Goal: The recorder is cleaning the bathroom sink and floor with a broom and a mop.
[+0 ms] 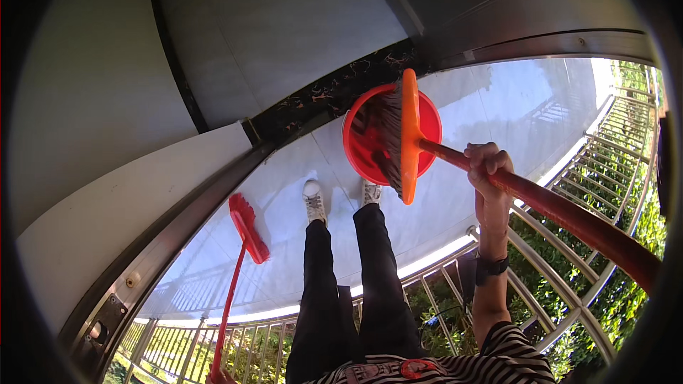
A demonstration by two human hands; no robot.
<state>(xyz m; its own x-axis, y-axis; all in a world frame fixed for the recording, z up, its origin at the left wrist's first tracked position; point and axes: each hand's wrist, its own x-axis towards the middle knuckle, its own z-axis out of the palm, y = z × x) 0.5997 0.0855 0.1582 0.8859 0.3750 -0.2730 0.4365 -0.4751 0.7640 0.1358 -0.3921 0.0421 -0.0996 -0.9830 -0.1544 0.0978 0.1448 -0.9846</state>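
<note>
My right hand [489,168] is wrapped round the red handle of a broom [410,135] with an orange head and dark bristles. The head is over a round red bucket [353,148], its bristles facing the opening. Whether they touch the inside, I cannot tell. At the lower left edge a sliver of my left hand [225,378] shows, at the top of a long thin red handle. That handle leads down to a red broom-like head [247,227] on the floor, left of my feet. Most of my left hand is cut off by the edge.
I stand on a pale tiled floor [299,163] in white shoes [314,199]. A metal railing [548,259] curves behind and to the right, with greenery beyond. Ahead are a dark stone threshold [324,92], a metal door frame [178,242] and a grey indoor floor [263,21].
</note>
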